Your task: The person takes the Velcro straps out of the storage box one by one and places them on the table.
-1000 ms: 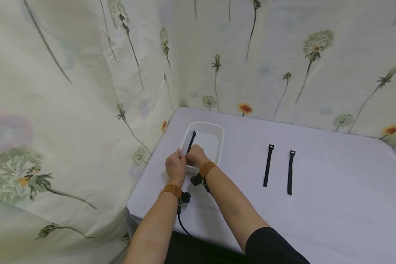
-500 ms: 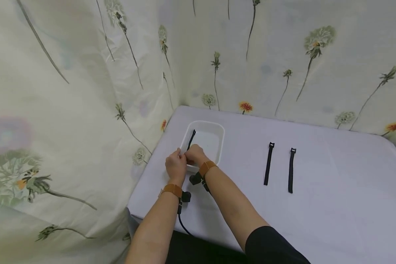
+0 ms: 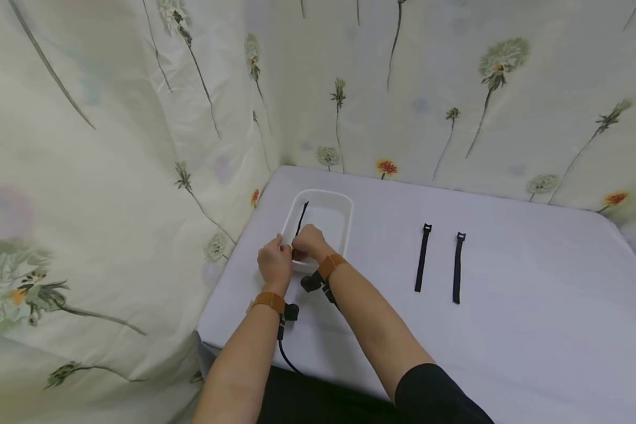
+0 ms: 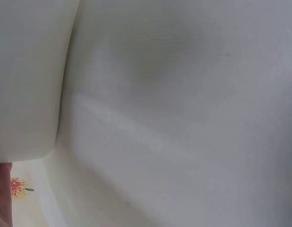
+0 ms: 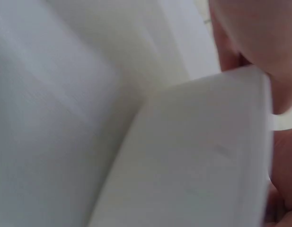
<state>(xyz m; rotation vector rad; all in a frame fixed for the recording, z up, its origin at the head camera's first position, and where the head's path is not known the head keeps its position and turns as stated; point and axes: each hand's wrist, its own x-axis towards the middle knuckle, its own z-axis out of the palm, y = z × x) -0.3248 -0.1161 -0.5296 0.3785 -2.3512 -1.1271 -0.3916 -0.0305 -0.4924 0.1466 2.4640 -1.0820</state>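
A white rectangular tray stands at the left of the table in the head view. My left hand grips its left rim near the front corner; in the right wrist view, fingers lie outside the wall. My right hand reaches over the front wall, fingers curled inside the tray against the left hand. It holds a black hook-and-loop cable strap, whose far end sticks out beyond the knuckles along the tray's left side. The near end is hidden by the hands. The left wrist view shows mostly the tray's outer wall.
Two more black straps, one and another, lie side by side on the white tablecloth to the right. Floral curtains hang close along the left and back edges. A black cable trails from the left wrist.
The strap in the tray has turned more edge-on and looks thinner. Both hands stay together at the tray's front left corner. The view has shifted slightly; the two straps lie as before.
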